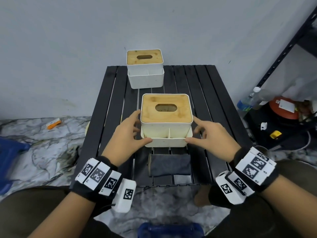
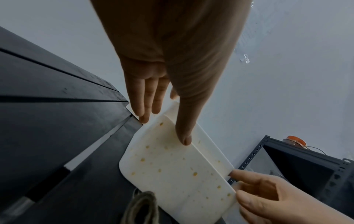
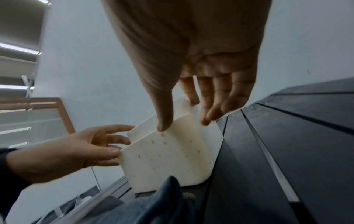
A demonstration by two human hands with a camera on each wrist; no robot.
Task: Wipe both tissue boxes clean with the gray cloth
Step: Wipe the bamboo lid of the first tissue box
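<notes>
The near tissue box [image 1: 166,115], white with a bamboo lid and a speckled front tray, stands mid-table. My left hand [image 1: 137,129] touches its left front corner, thumb on the tray rim and fingers straight along the side. My right hand [image 1: 197,130] mirrors this at the right corner. The left wrist view shows my left hand [image 2: 163,130] on the yellow-spotted box [image 2: 172,169]. In the right wrist view my right hand [image 3: 184,121] touches the same box [image 3: 168,159]. The folded gray cloth [image 1: 169,165] lies just in front of it. The far tissue box [image 1: 145,69] stands at the table's back edge.
The black slatted table [image 1: 214,100] stands against a grey wall. A black metal shelf [image 1: 283,54] stands to the right, with a plastic bottle [image 1: 248,100] and an orange round object [image 1: 283,109] on a low surface. An orange packet [image 1: 54,123] lies on the marble floor at left.
</notes>
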